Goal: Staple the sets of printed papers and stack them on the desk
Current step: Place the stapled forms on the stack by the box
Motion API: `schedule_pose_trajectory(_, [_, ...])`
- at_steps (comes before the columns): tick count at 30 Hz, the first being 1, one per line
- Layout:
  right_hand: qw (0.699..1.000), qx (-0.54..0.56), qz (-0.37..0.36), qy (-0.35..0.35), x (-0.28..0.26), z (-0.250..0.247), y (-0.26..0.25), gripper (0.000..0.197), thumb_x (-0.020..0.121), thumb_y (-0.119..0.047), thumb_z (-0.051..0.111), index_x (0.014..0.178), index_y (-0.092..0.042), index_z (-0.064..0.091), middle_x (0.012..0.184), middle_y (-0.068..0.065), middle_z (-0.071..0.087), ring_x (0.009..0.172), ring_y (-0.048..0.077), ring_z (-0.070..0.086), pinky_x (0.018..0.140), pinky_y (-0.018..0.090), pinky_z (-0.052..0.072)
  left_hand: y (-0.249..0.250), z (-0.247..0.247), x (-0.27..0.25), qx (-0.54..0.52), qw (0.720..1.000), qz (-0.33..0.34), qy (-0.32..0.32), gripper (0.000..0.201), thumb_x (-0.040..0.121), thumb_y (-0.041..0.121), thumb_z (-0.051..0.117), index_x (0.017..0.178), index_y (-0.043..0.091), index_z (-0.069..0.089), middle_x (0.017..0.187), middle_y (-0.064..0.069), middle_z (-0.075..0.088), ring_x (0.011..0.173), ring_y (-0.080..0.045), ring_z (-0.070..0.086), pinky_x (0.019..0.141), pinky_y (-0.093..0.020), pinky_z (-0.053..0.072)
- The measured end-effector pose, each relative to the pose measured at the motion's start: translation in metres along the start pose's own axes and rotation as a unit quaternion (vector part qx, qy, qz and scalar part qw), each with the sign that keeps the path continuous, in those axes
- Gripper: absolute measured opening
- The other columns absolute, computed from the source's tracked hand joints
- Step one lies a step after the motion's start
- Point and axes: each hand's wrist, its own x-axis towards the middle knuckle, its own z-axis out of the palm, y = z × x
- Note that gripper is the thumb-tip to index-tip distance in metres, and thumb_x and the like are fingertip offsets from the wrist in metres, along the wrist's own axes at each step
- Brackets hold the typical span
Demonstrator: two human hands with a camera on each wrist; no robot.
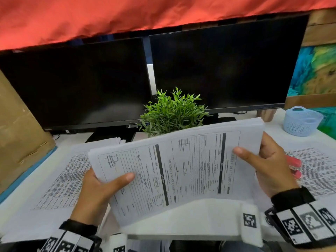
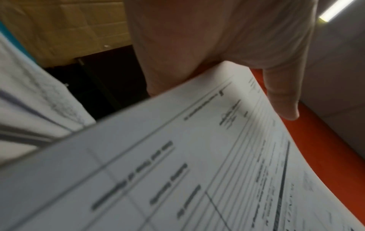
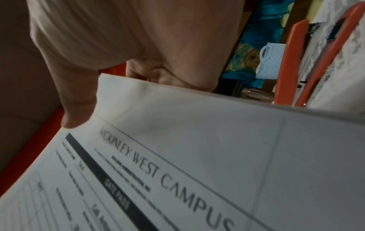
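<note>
Step now, I think: getting one set of papers ready, squaring it up before the staple goes in. No staple seen yet.

Left to right: a flat paper pile [image 1: 60,179] lies on the counter [image 1: 200,215] at the left. The left hand [image 1: 101,193] holds the gate-pass paper set [image 1: 178,170] at its near-left corner, thumb on top, fingers under. The set is up in the air over the middle of the counter, in front of the little green plant [image 1: 172,113] & the two dark monitors [image 1: 78,84]. The right hand [image 1: 269,164] holds the set's right edge, thumb on top too. Past that hand, a red stapler [image 1: 294,166] peeks out on more printed sheets [image 1: 316,170], w/ a blue basket [image 1: 301,120] far right.

Next, I'd guess: tap the edges even, free the right hand, reach for the stapler, pinch one corner.

Hard to see: most of the stapler is behind the right hand. Both hands' under-fingers are hidden by paper. Wrist pics are blurry; can't tell how many sheets.
</note>
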Motion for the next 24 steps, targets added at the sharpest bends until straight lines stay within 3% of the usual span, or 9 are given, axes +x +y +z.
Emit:
schedule_pose_trajectory(4, [0.999, 0.015, 0.034, -0.026, -0.005, 0.004, 0.006, 0.047, 0.064, -0.041, 0.082, 0.104, -0.019, 0.072, 0.105, 0.003, 0.074, 0.097, 0.019, 0.071, 0.071, 0.022, 0.057, -0.014, 0.001, -0.004, -0.014, 1.0, -0.019, 0.021, 0.048, 0.046, 0.026, 0.094, 0.09, 0.021, 0.075, 0.101, -0.012, 0.075, 0.094, -0.033, 0.072, 0.072, -0.042, 0.061])
schedule_pose_trajectory(8, [0.997, 0.059, 0.05, -0.009, -0.001, 0.004, 0.004, 0.032, 0.077, -0.022, 0.068, 0.108, -0.016, 0.07, 0.107, 0.007, 0.073, 0.099, 0.025, 0.07, 0.073, 0.029, 0.059, -0.016, 0.0, -0.007, -0.01, 0.999, -0.01, 0.045, 0.062, 0.039, 0.054, 0.093, 0.092, 0.028, 0.076, 0.104, -0.006, 0.075, 0.095, -0.026, 0.072, 0.08, -0.045, 0.058])
schedule_pose_trajectory(11, [0.999, 0.004, 0.043, -0.009, 0.003, 0.008, -0.003, 0.022, 0.075, -0.039, 0.072, 0.095, -0.031, 0.075, 0.101, 0.0, 0.075, 0.092, 0.018, 0.072, 0.068, 0.026, 0.059, -0.008, 0.005, -0.007, 0.01, 0.998, 0.019, 0.055, 0.021, 0.066, 0.029, 0.084, 0.085, 0.034, 0.077, 0.098, -0.001, 0.076, 0.092, -0.021, 0.073, 0.076, -0.035, 0.061])
schedule_pose_trajectory(14, [1.0, -0.02, 0.011, 0.012, 0.006, 0.013, -0.016, 0.019, 0.075, -0.041, 0.066, 0.089, -0.032, 0.076, 0.093, -0.01, 0.076, 0.084, 0.007, 0.072, 0.062, 0.018, 0.056, 0.001, 0.008, -0.005, 0.029, 0.996, 0.061, 0.062, 0.026, 0.068, 0.017, 0.071, 0.08, 0.039, 0.077, 0.092, 0.008, 0.077, 0.086, -0.011, 0.073, 0.069, -0.021, 0.059])
schedule_pose_trajectory(16, [1.0, -0.017, -0.007, 0.021, 0.007, 0.015, -0.019, 0.023, 0.076, -0.037, 0.064, 0.095, -0.026, 0.072, 0.092, -0.012, 0.075, 0.084, 0.003, 0.071, 0.061, 0.013, 0.053, 0.006, 0.008, -0.005, 0.014, 0.997, 0.064, 0.05, 0.024, 0.059, 0.031, 0.084, 0.082, 0.037, 0.078, 0.093, 0.005, 0.077, 0.086, -0.013, 0.073, 0.068, -0.022, 0.059])
schedule_pose_trajectory(18, [0.999, -0.033, -0.005, 0.029, 0.004, 0.017, -0.015, 0.027, 0.075, -0.036, 0.065, 0.099, -0.024, 0.068, 0.091, -0.013, 0.075, 0.083, 0.003, 0.071, 0.06, 0.015, 0.053, -0.001, 0.005, -0.008, 0.018, 0.998, 0.048, 0.034, 0.053, 0.041, 0.05, 0.092, 0.089, 0.03, 0.078, 0.097, -0.001, 0.077, 0.089, -0.017, 0.074, 0.07, -0.027, 0.06])
schedule_pose_trajectory(19, [0.999, -0.043, 0.005, 0.03, 0.002, 0.018, -0.011, 0.028, 0.074, -0.037, 0.066, 0.099, -0.024, 0.069, 0.092, -0.012, 0.075, 0.084, 0.004, 0.071, 0.062, 0.018, 0.054, -0.005, 0.006, -0.01, 0.028, 0.998, 0.037, 0.039, 0.059, 0.039, 0.049, 0.092, 0.092, 0.027, 0.077, 0.099, -0.002, 0.076, 0.09, -0.018, 0.073, 0.072, -0.029, 0.06])
schedule_pose_trajectory(22, [0.996, -0.068, 0.041, 0.026, -0.001, 0.019, -0.004, 0.028, 0.074, -0.041, 0.067, 0.094, -0.022, 0.072, 0.092, -0.007, 0.076, 0.085, 0.009, 0.072, 0.074, 0.033, 0.055, -0.008, 0.01, -0.013, 0.037, 0.997, 0.014, 0.058, 0.043, 0.059, 0.022, 0.088, 0.099, 0.021, 0.071, 0.099, 0.003, 0.076, 0.092, -0.016, 0.073, 0.07, -0.021, 0.059])
schedule_pose_trajectory(24, [0.996, -0.071, 0.054, 0.027, 0.0, 0.019, -0.005, 0.028, 0.074, -0.043, 0.067, 0.092, -0.022, 0.073, 0.091, -0.007, 0.076, 0.084, 0.009, 0.072, 0.075, 0.034, 0.055, -0.007, 0.009, -0.012, 0.038, 0.996, 0.009, 0.075, 0.036, 0.064, 0.017, 0.082, 0.097, 0.023, 0.07, 0.096, 0.006, 0.076, 0.089, -0.015, 0.073, 0.065, -0.018, 0.058])
